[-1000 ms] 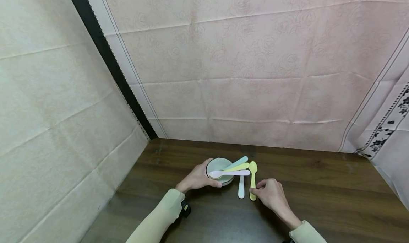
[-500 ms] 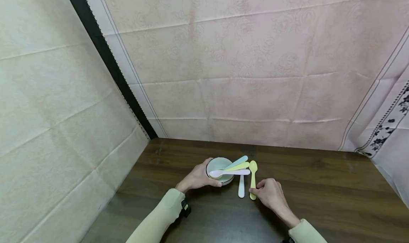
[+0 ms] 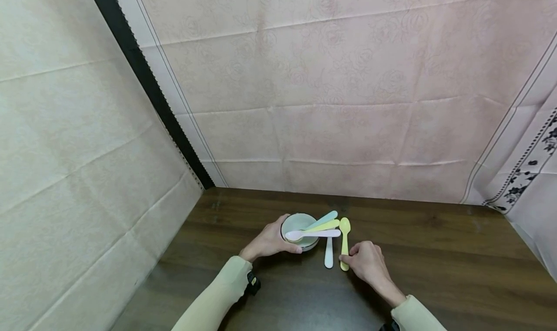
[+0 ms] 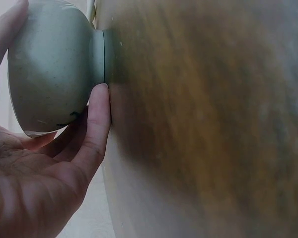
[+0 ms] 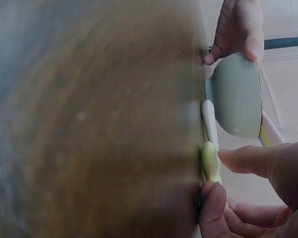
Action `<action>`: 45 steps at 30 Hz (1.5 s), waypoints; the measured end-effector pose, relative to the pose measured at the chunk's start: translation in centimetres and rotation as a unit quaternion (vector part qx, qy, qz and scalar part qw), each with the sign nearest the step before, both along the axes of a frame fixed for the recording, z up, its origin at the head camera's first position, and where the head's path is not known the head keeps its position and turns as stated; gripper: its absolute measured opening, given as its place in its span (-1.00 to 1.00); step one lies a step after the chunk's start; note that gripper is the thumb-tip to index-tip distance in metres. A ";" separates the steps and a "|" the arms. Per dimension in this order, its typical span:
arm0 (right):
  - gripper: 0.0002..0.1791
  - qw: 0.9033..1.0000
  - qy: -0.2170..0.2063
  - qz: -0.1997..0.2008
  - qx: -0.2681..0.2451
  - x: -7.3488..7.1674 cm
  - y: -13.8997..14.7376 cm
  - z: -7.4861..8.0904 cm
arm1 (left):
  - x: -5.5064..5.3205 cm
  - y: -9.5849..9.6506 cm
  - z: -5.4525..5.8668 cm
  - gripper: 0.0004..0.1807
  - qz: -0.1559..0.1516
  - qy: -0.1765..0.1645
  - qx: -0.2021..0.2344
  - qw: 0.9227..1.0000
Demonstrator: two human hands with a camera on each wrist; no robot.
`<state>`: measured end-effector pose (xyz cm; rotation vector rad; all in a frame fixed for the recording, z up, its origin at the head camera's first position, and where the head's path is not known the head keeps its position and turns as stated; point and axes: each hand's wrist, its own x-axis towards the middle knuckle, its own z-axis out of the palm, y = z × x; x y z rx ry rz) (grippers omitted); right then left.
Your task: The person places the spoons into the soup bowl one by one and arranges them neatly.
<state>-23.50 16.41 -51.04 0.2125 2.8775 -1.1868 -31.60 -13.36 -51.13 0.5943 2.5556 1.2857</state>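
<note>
Yellow spoon (image 3: 345, 241) in right hand's (image 3: 370, 264) pinch

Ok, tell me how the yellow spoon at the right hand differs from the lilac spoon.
The yellow spoon lies on the table; the lilac spoon lies over the bowl, handle past its rim. The yellow spoon's scoop points away from the person, the lilac spoon's left. The right hand pinches the yellow spoon; no hand holds the lilac spoon. Both are plain-coloured.

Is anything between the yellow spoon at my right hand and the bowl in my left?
Yes. A pale spoon lies between the yellow spoon and the bowl, and three spoon handles jut from the bowl on that side. Nothing visible separates the right hand from the yellow spoon.
</note>
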 end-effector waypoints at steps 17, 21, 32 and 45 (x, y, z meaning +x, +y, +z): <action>-0.73 1.000 0.012 0.007 0.019 -0.1 -0.1 -0.2 | 0.1 0.0 0.0 0.18 0.000 -0.002 0.002 1.000; -0.73 1.000 0.008 0.007 0.019 -0.1 -0.1 -0.2 | 0.1 0.0 0.1 0.19 0.003 -0.006 0.005 1.000; -0.75 1.000 0.008 0.005 0.010 0.0 -0.1 -0.4 | 0.1 0.0 0.0 0.21 0.003 -0.005 -0.001 1.000; -0.76 1.000 -0.005 0.005 -0.005 -0.1 -0.4 -0.5 | 0.1 0.0 0.1 0.22 0.004 -0.011 -0.002 1.000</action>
